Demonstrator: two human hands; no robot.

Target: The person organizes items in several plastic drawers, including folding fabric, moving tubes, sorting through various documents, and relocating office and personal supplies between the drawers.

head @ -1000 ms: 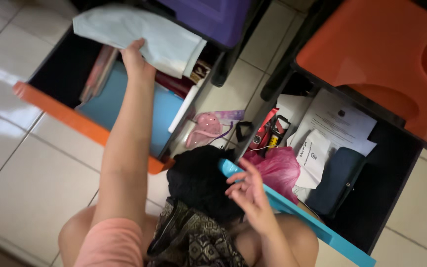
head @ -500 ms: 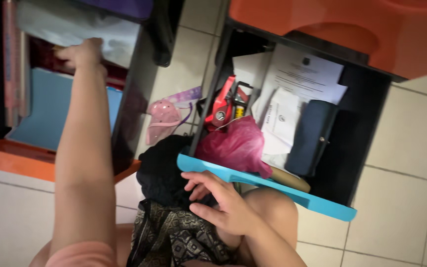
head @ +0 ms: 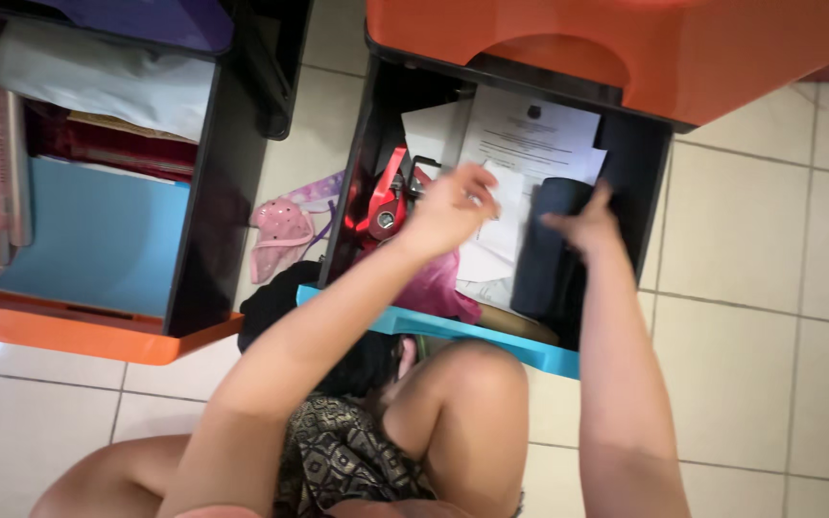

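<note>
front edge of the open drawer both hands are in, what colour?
Light blue front edge; drawer walls are black. Head view, the only one, shows it.

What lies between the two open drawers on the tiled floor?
In the head view, a pink cap lies on the tiled floor between the left drawer and the right drawer.

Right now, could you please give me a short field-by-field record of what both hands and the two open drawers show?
Left hand: over the papers in the right drawer, fingers curled; grip unclear.
Right hand: resting on a dark folded pouch in the same drawer.
Right drawer, other contents: red tool, pink bag.
Left drawer: light blue folder, white sheet.
Floor between drawers: pink cap on the tiles.
</note>
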